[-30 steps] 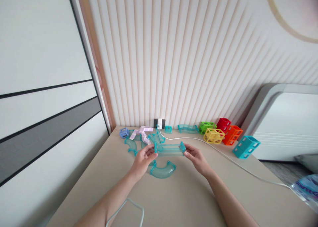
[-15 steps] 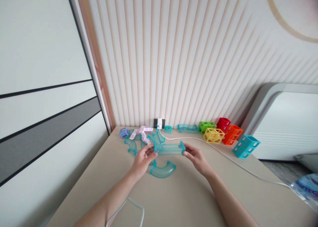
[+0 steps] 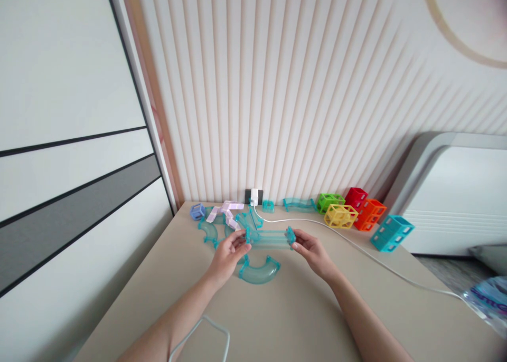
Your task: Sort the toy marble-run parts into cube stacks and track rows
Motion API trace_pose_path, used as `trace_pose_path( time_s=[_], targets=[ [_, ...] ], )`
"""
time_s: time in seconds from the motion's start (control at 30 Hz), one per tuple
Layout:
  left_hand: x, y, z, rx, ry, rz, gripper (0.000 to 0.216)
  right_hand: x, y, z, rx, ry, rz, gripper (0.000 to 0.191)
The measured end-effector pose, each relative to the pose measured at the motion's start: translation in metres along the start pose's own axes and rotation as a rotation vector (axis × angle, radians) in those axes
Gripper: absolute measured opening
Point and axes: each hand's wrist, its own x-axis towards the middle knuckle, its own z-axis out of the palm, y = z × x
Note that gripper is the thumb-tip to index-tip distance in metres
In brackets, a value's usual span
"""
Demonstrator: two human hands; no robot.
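left hand and right hand, each grip pinched on one end of a teal track over the counter, curved track nearer, packet at near right, purple lettering seemingly too skewed to read

A straight, see-through teal piece stretches level from left to right, held at its darker end brackets by the left hand and the right hand. On its near side lies a curved teal piece, also see-through, its ends pointing far.
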Motion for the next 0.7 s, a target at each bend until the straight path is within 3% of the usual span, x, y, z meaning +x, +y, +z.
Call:
trace_pose_path(
  time_s=[0.7],
  targets=[
    [0.0004,-0.0044,0.0000,0.026,-0.018,0.042,0.056,-0.0002,-0.0007,-0.0034,-0.006,-0.017,-0.016,0.046]
  ],
)
